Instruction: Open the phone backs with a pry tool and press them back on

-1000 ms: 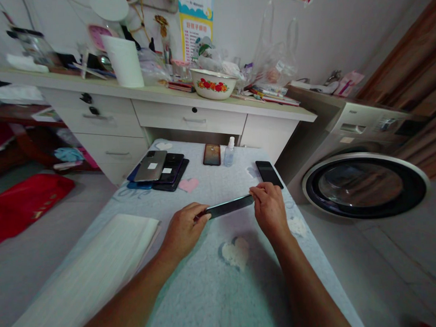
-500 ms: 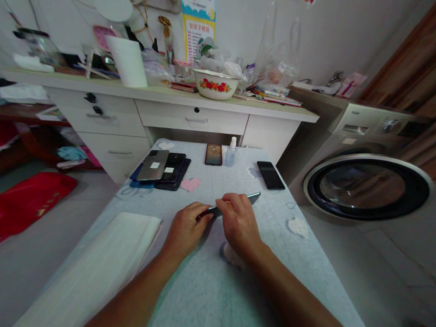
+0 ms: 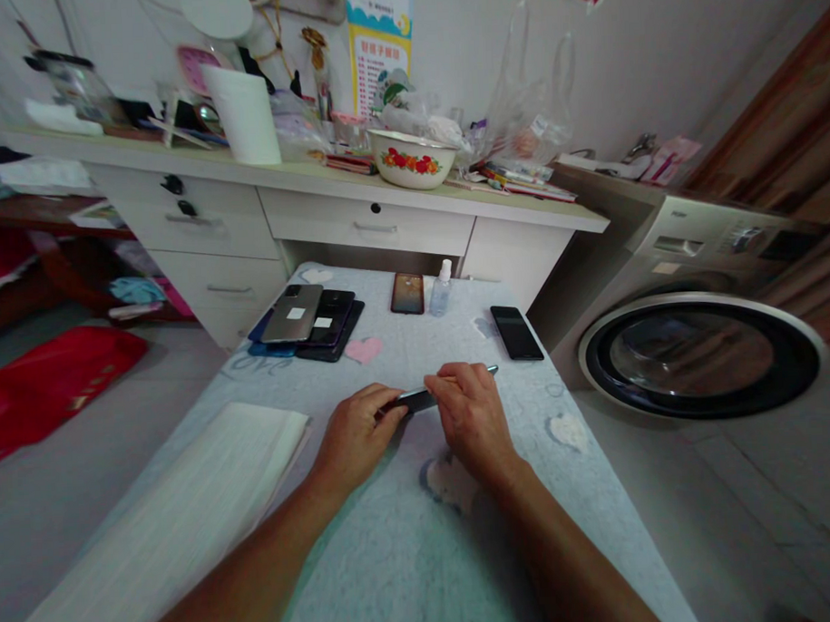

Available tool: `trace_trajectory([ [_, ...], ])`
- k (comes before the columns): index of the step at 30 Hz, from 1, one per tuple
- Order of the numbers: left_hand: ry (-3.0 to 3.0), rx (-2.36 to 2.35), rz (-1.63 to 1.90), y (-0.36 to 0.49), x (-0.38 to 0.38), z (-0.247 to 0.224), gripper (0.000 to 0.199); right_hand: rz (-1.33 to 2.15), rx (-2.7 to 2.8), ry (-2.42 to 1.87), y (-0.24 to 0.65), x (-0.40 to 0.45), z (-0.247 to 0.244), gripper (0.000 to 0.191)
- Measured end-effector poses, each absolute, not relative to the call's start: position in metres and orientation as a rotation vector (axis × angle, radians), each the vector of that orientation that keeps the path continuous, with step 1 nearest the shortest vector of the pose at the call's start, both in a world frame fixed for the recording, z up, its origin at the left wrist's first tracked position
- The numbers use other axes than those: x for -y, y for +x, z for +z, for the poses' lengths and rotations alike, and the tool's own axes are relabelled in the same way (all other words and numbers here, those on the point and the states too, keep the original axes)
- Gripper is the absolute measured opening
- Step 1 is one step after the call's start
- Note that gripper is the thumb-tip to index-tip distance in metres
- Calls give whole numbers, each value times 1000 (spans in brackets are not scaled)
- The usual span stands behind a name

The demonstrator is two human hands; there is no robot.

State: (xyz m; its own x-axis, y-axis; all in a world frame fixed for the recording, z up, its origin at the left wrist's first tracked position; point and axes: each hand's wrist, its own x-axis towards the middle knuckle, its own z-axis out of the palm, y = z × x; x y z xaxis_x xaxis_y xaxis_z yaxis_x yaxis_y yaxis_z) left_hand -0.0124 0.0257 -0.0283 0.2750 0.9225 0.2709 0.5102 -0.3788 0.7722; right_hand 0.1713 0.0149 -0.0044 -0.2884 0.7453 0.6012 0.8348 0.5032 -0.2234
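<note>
Above the middle of the cloth a dark, thin phone (image 3: 418, 400) is held tilted, nearly edge-on to me. My left hand (image 3: 357, 437) grips its left end between thumb and fingers. Along its upper edge, my right hand (image 3: 470, 416) is closed in a pinch against the phone, hiding part of it; the far right tip sticks out past the knuckles. Whether the right fingers also pinch something small, I cannot make out. Beyond the hands lie a brown phone case (image 3: 407, 294), a clear spray bottle (image 3: 441, 290) standing upright, and a black phone (image 3: 516, 333) to the right.
Several stacked phones (image 3: 293, 315) lie at the table's far left. A long whitish folded sheet (image 3: 183, 510) covers the near left of the cloth-covered table (image 3: 397, 566). Behind it stands a white desk (image 3: 208, 241) with a flowered bowl (image 3: 413, 161); a washing machine (image 3: 686, 274) is at right.
My right hand has slid a little to the right along the phone's edge, baring more of its middle. My left hand keeps its hold in about the same place.
</note>
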Motion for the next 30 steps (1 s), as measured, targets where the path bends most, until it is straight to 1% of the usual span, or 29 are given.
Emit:
trace_trajectory([
  [5, 1999, -1284, 982, -14, -26, -28, 18, -181, 2051, -1389, 193, -19, -2, 24],
  [10, 1988, -1280, 1000, -14, -26, -28, 17, -262, 1959, -1492, 211, -25, -1, 23],
  [18, 1967, -1274, 998, -12, -24, -25, 18, -324, 1839, -1612, 225, -32, -4, 25],
  [24, 1989, -1277, 991, -13, -24, -25, 17, -301, 1841, -1551, 215, -30, -6, 26],
  [30, 2001, -1288, 988, -13, -24, -23, 18, -174, 1963, -1399, 184, -20, -5, 26],
])
